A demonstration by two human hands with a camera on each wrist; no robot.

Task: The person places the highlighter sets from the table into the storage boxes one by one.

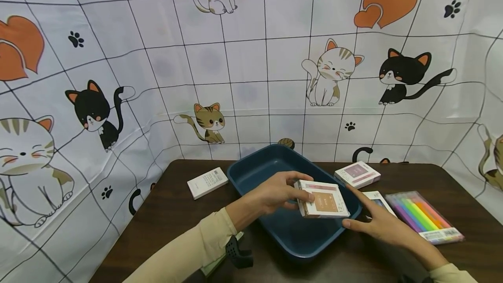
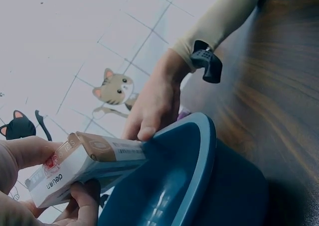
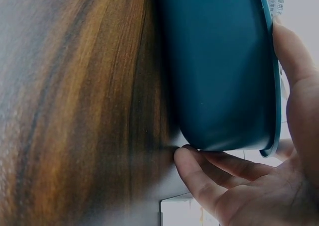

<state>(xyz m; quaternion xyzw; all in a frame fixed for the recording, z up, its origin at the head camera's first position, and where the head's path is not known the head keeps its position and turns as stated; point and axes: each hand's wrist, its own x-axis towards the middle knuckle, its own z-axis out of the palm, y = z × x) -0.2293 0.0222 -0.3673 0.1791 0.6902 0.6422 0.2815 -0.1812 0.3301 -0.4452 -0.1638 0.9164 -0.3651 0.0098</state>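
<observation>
A small white box with a brown label (image 1: 326, 202) is in my left hand (image 1: 277, 191), held over the blue plastic basin (image 1: 288, 248). Thumb and fingers grip its left end. In the left wrist view the box's brown and white side (image 2: 72, 173) shows "deli" lettering. My right hand (image 1: 379, 222) spans the basin's right corner. Its fingers (image 3: 209, 186) lie rather straight against the outside of the basin, and the thumb (image 3: 291, 49) is at the rim.
A white box (image 1: 207, 182) lies left of the basin. To the right are a pink-labelled box (image 1: 357, 174), another white box (image 1: 377, 198) half hidden by my right hand, and a clear pack of coloured pens (image 1: 426, 215). A pale green item (image 1: 212, 267) shows under my left forearm.
</observation>
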